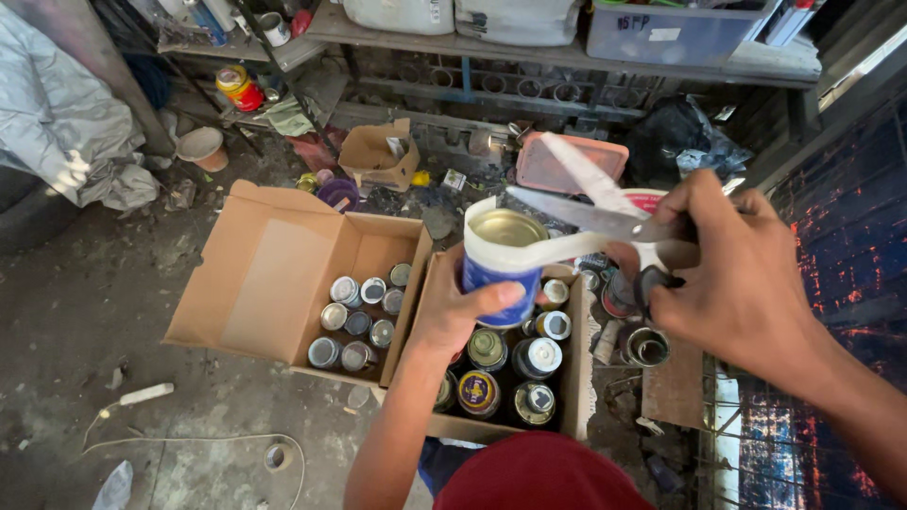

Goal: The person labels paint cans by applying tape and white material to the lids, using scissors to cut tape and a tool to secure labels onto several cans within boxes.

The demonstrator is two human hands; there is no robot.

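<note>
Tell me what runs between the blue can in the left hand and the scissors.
In the head view, a white tape strip stretches from the blue can to the scissors in the right hand.

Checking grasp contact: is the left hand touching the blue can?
Touching. The head view shows the left hand wrapped around the blue can, thumb pressed across its front.

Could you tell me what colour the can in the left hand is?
The can is blue with a white band; head view.
</note>
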